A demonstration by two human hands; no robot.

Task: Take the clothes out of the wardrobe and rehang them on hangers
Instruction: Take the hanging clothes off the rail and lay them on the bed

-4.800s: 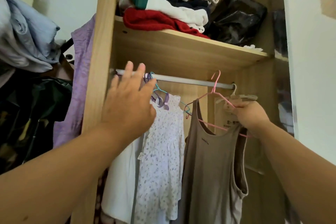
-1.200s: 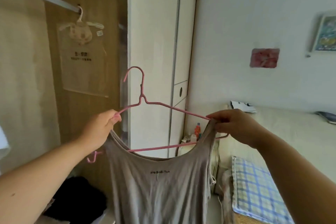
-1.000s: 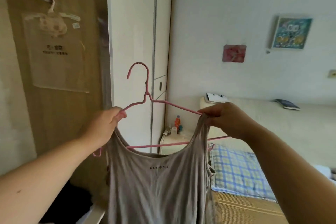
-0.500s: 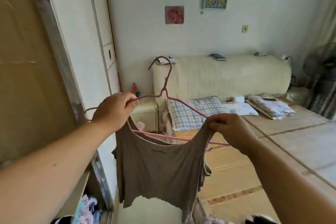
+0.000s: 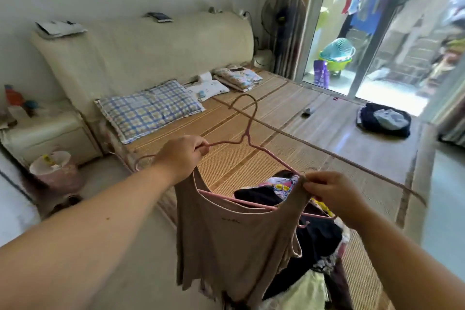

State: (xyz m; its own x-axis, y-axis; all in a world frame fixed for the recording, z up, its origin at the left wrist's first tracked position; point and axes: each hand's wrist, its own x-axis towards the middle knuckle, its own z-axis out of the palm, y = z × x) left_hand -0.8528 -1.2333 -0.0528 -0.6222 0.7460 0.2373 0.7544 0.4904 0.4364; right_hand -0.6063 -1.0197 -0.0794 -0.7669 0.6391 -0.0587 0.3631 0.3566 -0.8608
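While held above the mat-covered bed's (image 5: pixel 327 131) near edge, a taupe sleeveless top (image 5: pixel 234 241) hangs on a pink wire hanger (image 5: pixel 249 131).
Left hand (image 5: pixel 182 156) grips the hanger; right hand (image 5: pixel 329 191) fingers (image 5: pixel 312 182) pinch the top's strap.

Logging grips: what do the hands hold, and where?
The left hand grips the pink hanger by one arm; the right hand pinches the tank top by its strap.

We note a bamboo-matted bed (image 5: pixel 314 138): checked pillow (image 5: pixel 151 108) at the headboard end, dark clothes bundle (image 5: pixel 383 119) at the far edge, clothes heap (image 5: pixel 312 236) at the near edge.
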